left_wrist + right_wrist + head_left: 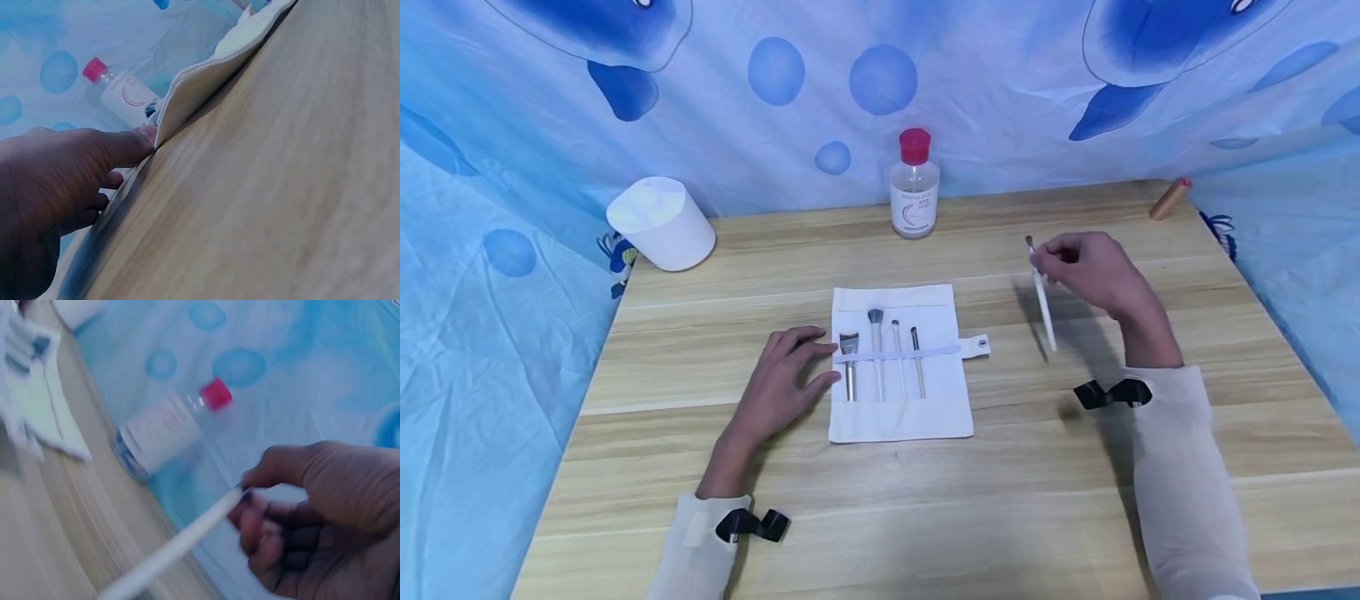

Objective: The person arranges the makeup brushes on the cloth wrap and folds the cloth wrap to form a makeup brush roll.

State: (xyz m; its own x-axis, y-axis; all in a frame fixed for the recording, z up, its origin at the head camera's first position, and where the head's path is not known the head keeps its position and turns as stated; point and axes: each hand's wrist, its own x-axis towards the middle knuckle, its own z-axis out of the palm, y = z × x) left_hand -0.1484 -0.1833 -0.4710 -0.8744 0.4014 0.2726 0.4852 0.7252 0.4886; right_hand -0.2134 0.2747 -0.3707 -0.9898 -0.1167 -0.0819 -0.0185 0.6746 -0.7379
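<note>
Between the thumb and fingertips of my right hand [1093, 265] is a slim white-handled makeup brush [1044, 308], pinched near its dark bristles, with the handle hanging down above the table. At the table's middle lies a white cloth brush roll [943, 419], spread flat. Its strap holds a flat wide brush [849, 343], a fluffy round brush [876, 317] and two thinner brushes. My left hand [781, 379] is at the roll's left edge, fingers spread and relaxed. In the left wrist view the thumb [134, 147] touches the roll's edge [187, 87].
A clear bottle [914, 187] with a red cap stands at the back of the wooden table [700, 467]. A white cylindrical container [662, 223] sits back left. Far right, a small brown tube [1169, 200] lies near the edge. A patterned blue curtain [1000, 75] hangs behind.
</note>
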